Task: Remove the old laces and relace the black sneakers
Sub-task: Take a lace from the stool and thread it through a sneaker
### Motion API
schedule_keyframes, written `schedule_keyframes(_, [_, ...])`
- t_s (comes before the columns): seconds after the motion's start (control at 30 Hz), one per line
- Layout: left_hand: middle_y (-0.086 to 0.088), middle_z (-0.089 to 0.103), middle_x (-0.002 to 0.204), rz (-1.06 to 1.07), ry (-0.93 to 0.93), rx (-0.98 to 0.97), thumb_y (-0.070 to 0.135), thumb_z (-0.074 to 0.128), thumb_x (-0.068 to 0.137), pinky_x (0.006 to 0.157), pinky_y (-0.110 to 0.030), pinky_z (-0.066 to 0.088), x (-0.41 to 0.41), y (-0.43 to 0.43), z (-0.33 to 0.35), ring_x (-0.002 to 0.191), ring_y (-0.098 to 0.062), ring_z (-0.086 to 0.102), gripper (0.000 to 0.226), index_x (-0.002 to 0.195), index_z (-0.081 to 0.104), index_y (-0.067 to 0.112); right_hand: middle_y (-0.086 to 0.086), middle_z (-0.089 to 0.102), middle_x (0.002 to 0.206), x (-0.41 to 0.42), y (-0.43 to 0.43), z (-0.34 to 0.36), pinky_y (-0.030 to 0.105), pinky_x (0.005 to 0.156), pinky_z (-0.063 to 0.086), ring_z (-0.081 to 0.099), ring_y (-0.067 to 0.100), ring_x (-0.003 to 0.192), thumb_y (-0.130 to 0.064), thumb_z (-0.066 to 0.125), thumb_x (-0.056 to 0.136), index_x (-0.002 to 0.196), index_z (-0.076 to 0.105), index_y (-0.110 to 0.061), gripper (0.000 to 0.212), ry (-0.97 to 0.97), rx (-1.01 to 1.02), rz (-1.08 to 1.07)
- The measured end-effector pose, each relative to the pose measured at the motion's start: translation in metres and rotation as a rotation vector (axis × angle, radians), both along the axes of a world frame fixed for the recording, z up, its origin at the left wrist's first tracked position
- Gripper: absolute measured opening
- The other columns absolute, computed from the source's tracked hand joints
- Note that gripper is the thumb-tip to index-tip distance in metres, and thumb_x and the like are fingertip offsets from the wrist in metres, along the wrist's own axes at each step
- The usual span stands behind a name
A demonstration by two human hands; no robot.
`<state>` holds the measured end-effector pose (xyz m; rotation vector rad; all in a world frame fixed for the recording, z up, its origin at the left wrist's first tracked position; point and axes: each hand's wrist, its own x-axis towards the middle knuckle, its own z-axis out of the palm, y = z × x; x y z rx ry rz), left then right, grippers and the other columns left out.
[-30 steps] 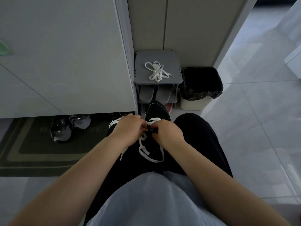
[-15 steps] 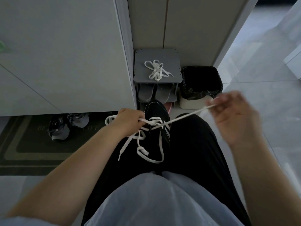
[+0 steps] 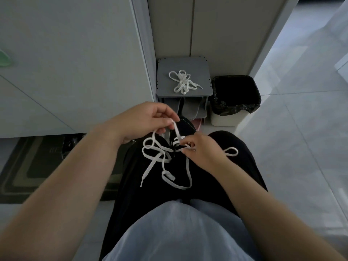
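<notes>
Change, head view: the right hand (image 3: 207,151), stretched far out to the right with a taut strand half a second ago, has been brought back to the sneaker (image 3: 186,127); the left hand (image 3: 145,119) has been lifted off the shoe.
Left hand: one strand of the lace (image 3: 168,175) is pinched between thumb and fingertips and held up above the toe.
Right hand: the fingers are curled and closed on the lace at the eyelets.
Sneaker: it is laid on the lap, toe pointing away, between the two hands.
Lace: the slack is strewn in loose loops over the black trousers, one loop lying beyond the right wrist.
Meaning for the task: a length appears to have been pulled through one eyelet, and the next crossing is being taken up; whether lacing or unlacing is under way cannot be told in this dim view.
Surroundings: a bundle (image 3: 181,81) of white laces is lying on a grey rack (image 3: 199,68), beside a bin (image 3: 222,119).
</notes>
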<state>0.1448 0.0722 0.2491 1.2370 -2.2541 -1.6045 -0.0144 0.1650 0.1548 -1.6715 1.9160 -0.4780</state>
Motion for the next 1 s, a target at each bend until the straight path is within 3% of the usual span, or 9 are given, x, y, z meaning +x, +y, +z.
schedule_keyframes(0.1, [0.005,0.070,0.087,0.019,-0.012,-0.055,0.011,0.055,0.091,0.074,-0.018,0.052,-0.001,0.003,-0.004,0.074,-0.002,0.065,0.017,0.104,0.063,0.019,0.002,0.053,0.104,0.011,-0.009,-0.009,0.034,0.076,0.052,0.060,0.019,0.089,-0.030,0.059,0.091,0.106,0.068,-0.019,0.021,0.093,0.007,0.012])
schedule_keyframes(0.2, [0.007,0.071,0.083,0.084,-0.038,-0.132,0.013,0.063,0.086,0.079,-0.021,0.048,0.004,0.001,-0.015,0.076,-0.006,0.067,0.019,0.104,0.064,0.020,-0.007,0.053,0.088,0.002,-0.007,-0.006,0.022,0.067,0.046,0.056,0.009,0.078,-0.031,0.063,0.087,0.091,0.071,-0.019,0.016,0.019,-0.011,-0.016])
schedule_keyframes(0.4, [0.008,0.066,0.079,0.367,-0.056,-0.206,0.014,0.072,0.079,0.068,-0.011,0.040,0.012,-0.003,-0.042,0.076,0.001,0.061,0.016,0.093,0.068,0.021,-0.006,0.065,0.100,-0.065,0.038,0.045,0.014,0.068,0.043,0.058,0.000,0.082,-0.022,0.073,0.077,0.065,0.065,-0.021,0.014,-0.972,-0.283,-0.235])
schedule_keyframes(0.53, [-0.003,0.070,0.082,0.239,-0.114,-0.056,0.008,0.069,0.080,0.074,-0.020,0.046,0.011,0.006,-0.060,0.074,-0.009,0.063,0.015,0.084,0.067,0.023,0.004,0.070,0.094,-0.091,0.062,0.066,0.022,0.063,0.047,0.060,0.014,0.077,-0.043,0.075,0.071,0.066,0.064,-0.021,0.025,-1.181,-0.188,0.023])
schedule_keyframes(0.6, [-0.007,0.070,0.084,0.237,-0.140,-0.054,0.008,0.065,0.082,0.076,-0.025,0.047,0.011,0.009,-0.065,0.076,-0.013,0.063,0.015,0.083,0.068,0.023,0.006,0.067,0.074,-0.095,0.063,0.070,0.026,0.060,0.043,0.052,0.024,0.064,-0.039,0.072,0.074,0.063,0.062,-0.021,0.023,-1.121,-0.113,0.043])
schedule_keyframes(0.7, [-0.003,0.069,0.083,0.251,-0.154,-0.057,0.014,0.064,0.084,0.071,-0.020,0.045,0.014,0.010,-0.065,0.075,-0.010,0.063,0.010,0.084,0.068,0.023,0.002,0.058,0.052,-0.101,0.055,0.059,0.020,0.053,0.035,0.044,0.011,0.051,-0.019,0.060,0.078,0.051,0.050,-0.018,0.029,-0.570,-0.047,-0.130])
schedule_keyframes(0.8, [0.006,0.070,0.084,0.200,-0.172,-0.051,0.020,0.065,0.085,0.072,-0.016,0.042,0.020,0.012,-0.063,0.081,-0.003,0.063,0.008,0.084,0.069,0.027,-0.001,0.060,0.059,-0.097,0.044,0.038,0.023,0.054,0.041,0.052,0.011,0.053,-0.017,0.065,0.081,0.064,0.055,-0.019,0.020,-0.081,0.135,-0.142])
schedule_keyframes(0.87, [0.011,0.070,0.082,0.168,-0.195,-0.115,0.021,0.068,0.083,0.072,-0.015,0.042,0.022,0.012,-0.062,0.080,0.000,0.063,0.011,0.082,0.069,0.031,-0.009,0.061,0.075,-0.079,0.036,0.033,0.019,0.066,0.044,0.056,0.005,0.067,-0.027,0.070,0.079,0.081,0.061,-0.025,0.010,-0.087,0.156,-0.057])
schedule_keyframes(1.0, [0.014,0.068,0.079,0.262,-0.253,-0.317,0.021,0.069,0.082,0.077,-0.023,0.049,0.014,0.016,-0.063,0.078,-0.001,0.062,0.006,0.083,0.071,0.027,-0.010,0.049,0.111,-0.031,0.013,0.017,0.012,0.083,0.036,0.050,0.003,0.100,-0.036,0.068,0.082,0.111,0.062,-0.029,0.030,-0.099,0.066,0.115])
